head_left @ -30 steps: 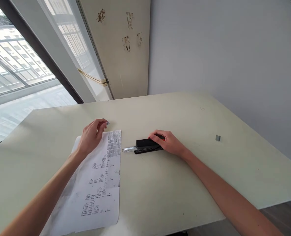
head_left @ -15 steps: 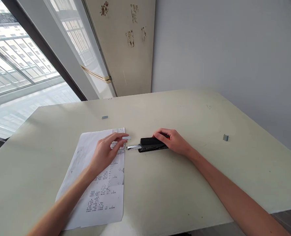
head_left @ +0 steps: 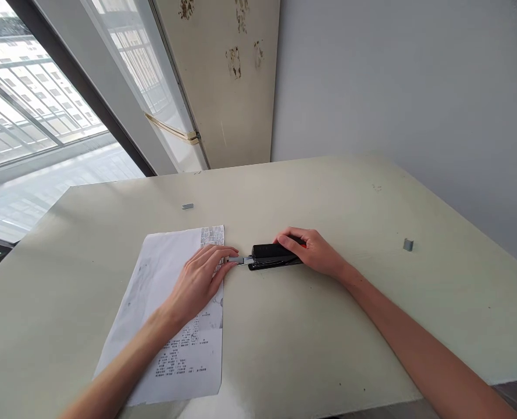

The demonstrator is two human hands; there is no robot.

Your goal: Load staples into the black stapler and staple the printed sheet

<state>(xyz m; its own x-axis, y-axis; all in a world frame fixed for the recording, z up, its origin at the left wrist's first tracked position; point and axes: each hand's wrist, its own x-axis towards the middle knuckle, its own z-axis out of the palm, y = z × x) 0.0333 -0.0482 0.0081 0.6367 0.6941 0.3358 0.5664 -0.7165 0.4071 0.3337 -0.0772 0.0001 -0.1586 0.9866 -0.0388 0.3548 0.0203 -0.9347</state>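
A black stapler [head_left: 270, 251] lies on its side of the table with its metal staple tray [head_left: 246, 261] slid out toward the left. My right hand [head_left: 308, 250] is wrapped round the stapler's right end. My left hand [head_left: 208, 269] pinches a strip of staples [head_left: 234, 259] between thumb and fingers, at the tray's outer end. Whether the strip sits fully inside the tray is hard to see, as my fingertips cover part of it. Beneath my left hand and forearm lies a printed sheet of paper [head_left: 184, 384].
On the pale table [head_left: 310, 337], a small grey staple strip [head_left: 188, 206] lies beyond the paper. Another small grey piece [head_left: 408, 245] rests to the right. A window [head_left: 40, 105] is at the left, a refrigerator-like cabinet [head_left: 223, 110] and a grey wall [head_left: 393, 81] behind.
My left hand has moved right and slightly down, bringing the staple strip from above the tray's end onto it. My right hand keeps its hold on the stapler.
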